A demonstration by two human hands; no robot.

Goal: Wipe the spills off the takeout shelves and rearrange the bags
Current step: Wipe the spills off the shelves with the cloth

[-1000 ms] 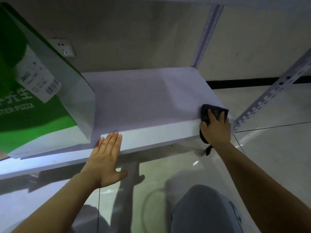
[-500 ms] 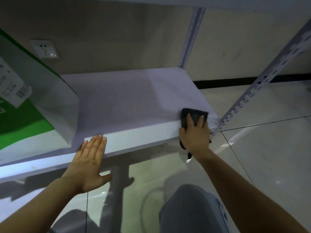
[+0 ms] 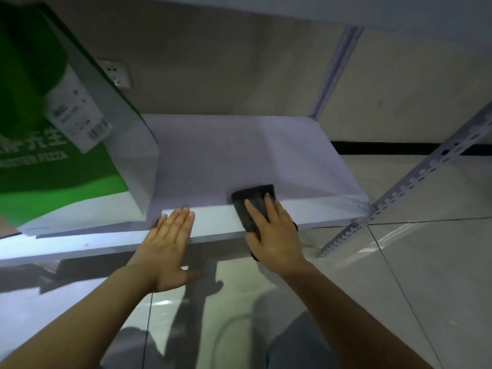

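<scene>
1 bag [image 3: 61, 166], 1 cloth [image 3: 253, 206] — 2 hands

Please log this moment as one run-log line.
right hand: pressing dark cloth on shelf front edge | left hand: flat on edge | green bag: left

One camera, on my head, aimed forward and down.

It looks from above and close onto the front edge of the white shelf [image 3: 239, 155], with my left hand [image 3: 167, 251] and right hand [image 3: 274, 235] reaching away from it. The wide lens bends the slotted post [image 3: 415, 182] on the right and takes in the floor [image 3: 426, 288] below.
</scene>
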